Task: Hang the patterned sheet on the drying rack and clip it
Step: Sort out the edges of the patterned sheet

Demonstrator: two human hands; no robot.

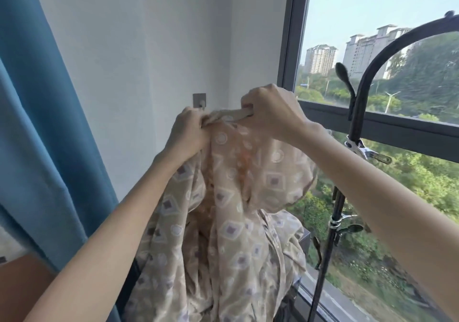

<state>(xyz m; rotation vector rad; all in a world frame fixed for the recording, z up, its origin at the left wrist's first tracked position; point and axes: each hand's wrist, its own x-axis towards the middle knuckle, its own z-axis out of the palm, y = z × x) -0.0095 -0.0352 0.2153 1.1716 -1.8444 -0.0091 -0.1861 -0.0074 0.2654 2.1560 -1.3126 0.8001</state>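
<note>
Up by the wall (124,48), with your left hand (188,132) and right hand (270,113) both fisted on the sheet (236,197) at its bunched top edge, spread them along the hem, then carry it right over the rack (357,108), probably its curved bar.

No writing, label, brand or number can be read anywhere: the patterned sheet (224,197) bears only squares and rings, and the metal clip (367,151) and wall plate (199,100) show no legible marking.

Bottom edge cuts off sheet (231,197); right edge cuts off rack (357,113) arch. Fingertips of left hand (188,132) and right hand (270,113) hidden in folds.
</note>
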